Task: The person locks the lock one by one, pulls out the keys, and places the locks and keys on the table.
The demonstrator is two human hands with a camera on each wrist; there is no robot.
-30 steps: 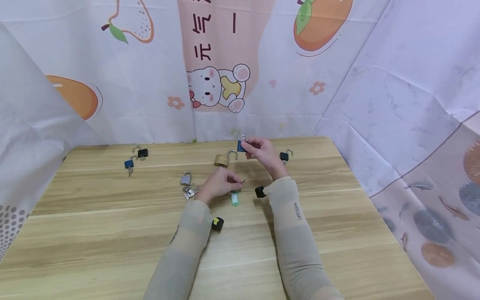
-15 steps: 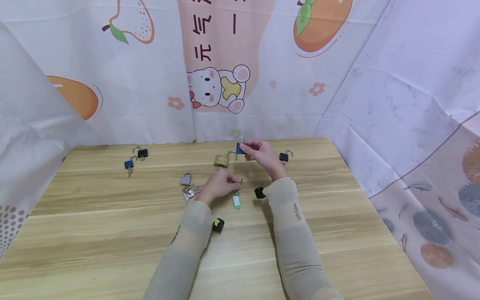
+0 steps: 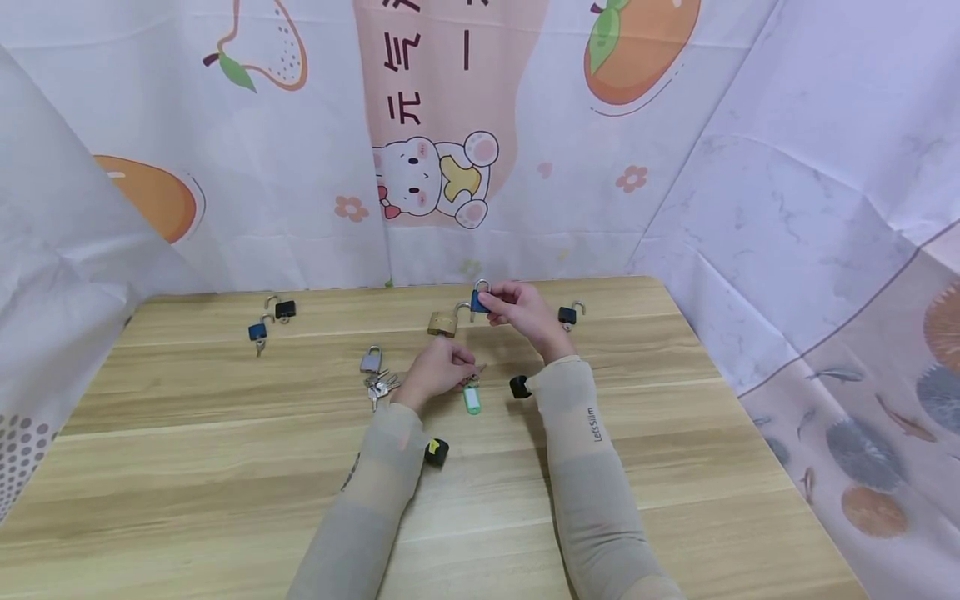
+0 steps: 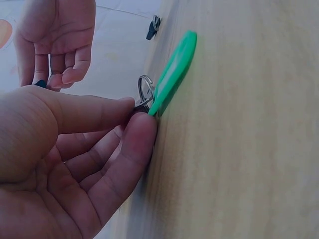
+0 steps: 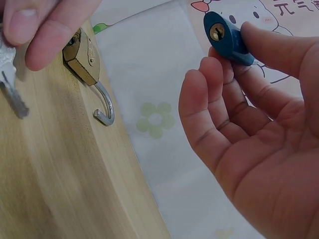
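My right hand holds a small blue padlock above the far part of the table, its shackle upward. In the right wrist view the brass keyhole face of this padlock shows, thumb on one side and fingers on the other. Lower and to the left, my left hand pinches a key between thumb and forefinger. From the key's metal ring hangs a green tag, close over the table. Just beyond the left hand lies a brass padlock with its shackle open.
A silver padlock with a bunch of keys lies left of my left hand. Farther left are an open black padlock and an open blue padlock. A dark open padlock lies right. A printed curtain hangs behind the table.
The right hand has come slightly down and left with the blue padlock. The left hand has shifted a little left, and the key and green tag have tilted in its fingers.
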